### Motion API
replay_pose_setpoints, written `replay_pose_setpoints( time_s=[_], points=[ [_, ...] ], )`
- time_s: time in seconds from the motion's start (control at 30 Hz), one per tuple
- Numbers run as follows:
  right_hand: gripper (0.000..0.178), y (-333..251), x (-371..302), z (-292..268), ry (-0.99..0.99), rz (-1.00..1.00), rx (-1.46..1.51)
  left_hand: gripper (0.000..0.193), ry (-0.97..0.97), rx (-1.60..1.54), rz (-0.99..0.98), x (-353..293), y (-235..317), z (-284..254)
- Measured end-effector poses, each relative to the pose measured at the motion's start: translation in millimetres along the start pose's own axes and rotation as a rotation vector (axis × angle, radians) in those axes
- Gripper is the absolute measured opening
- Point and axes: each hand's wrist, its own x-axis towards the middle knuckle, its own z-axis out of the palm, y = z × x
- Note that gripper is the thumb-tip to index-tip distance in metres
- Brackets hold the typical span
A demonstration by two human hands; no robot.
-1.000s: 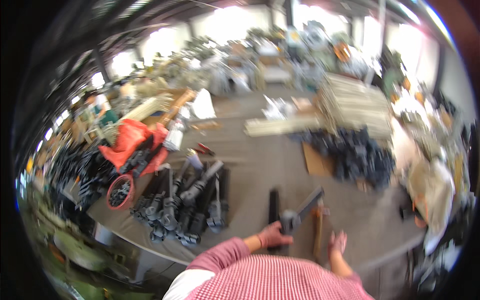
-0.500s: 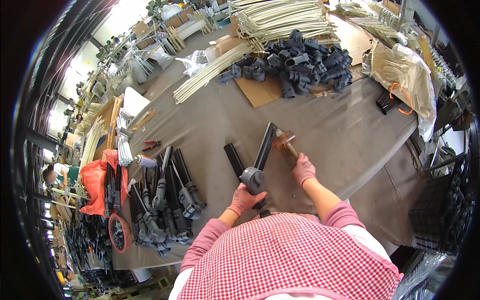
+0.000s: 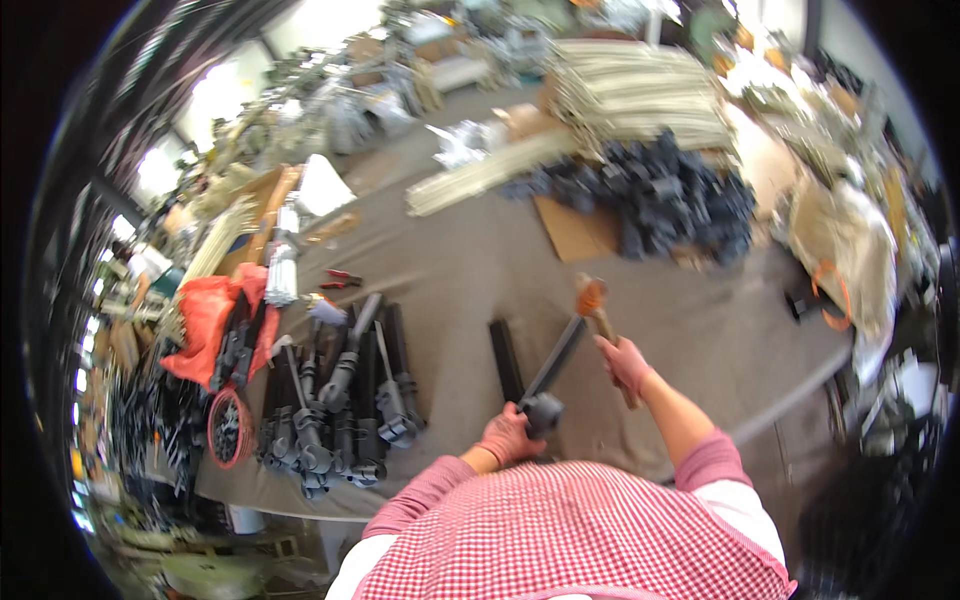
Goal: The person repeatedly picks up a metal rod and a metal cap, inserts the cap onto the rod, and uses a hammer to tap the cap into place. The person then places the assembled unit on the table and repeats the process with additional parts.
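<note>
My left hand (image 3: 512, 436), in a pink glove, is closed around a dark grey plastic joint (image 3: 543, 412) low on the table, close to my apron. From the joint a black tube (image 3: 556, 358) slants up to the right. A second black tube (image 3: 505, 358) runs away from the same hand, to its left; whether it is joined to the fitting is hidden. My right hand (image 3: 624, 364), also gloved, grips the wooden handle of a mallet. The mallet's orange-brown head (image 3: 591, 296) is at the far end of the slanting tube; whether they touch is blurred.
Several black tubes with grey joints (image 3: 340, 400) lie at the left, beside red-handled pliers (image 3: 342, 279), an orange bag (image 3: 205, 320) and a red basket (image 3: 246, 430). Loose grey joints (image 3: 670, 195) are heaped at the back near pale rods (image 3: 640, 95). A plastic-wrapped bundle (image 3: 840, 240) sits at right.
The view has shifted and blurred. The mallet head has gone from beside the slanting tube's end to just beyond it. The tube leans further right, and the joint has turned in my left hand.
</note>
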Motion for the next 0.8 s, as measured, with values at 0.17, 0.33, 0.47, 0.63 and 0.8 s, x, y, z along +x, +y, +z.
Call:
replay_pose_setpoints(
  time_s=[0.17,0.33,0.47,0.63,0.8],
  points=[
    [0.037,-15.0,17.7,-8.1,-0.012,-0.566,0.458,0.067,-0.213,-0.004,-0.115,-0.5,10.9,-15.2],
    [0.036,72.2,41.9,17.7,0.196,-0.299,-0.199,0.064,-0.26,-0.03,-0.079,-7.9,14.7,-24.4],
    [0.047,121.0,57.9,21.1,0.278,-0.124,-0.137,0.074,-0.117,-0.317,-0.211,-22.5,-0.2,-34.6],
    [0.053,66.8,27.4,67.2,0.496,-0.66,-0.497,0.069,0.191,-0.706,-0.024,-35.5,-6.5,-61.3],
    [0.018,-28.1,-18.4,156.6,-0.373,-0.482,0.801,0.065,0.186,-0.894,0.256,-66.9,-0.5,-119.9]
  ],
)
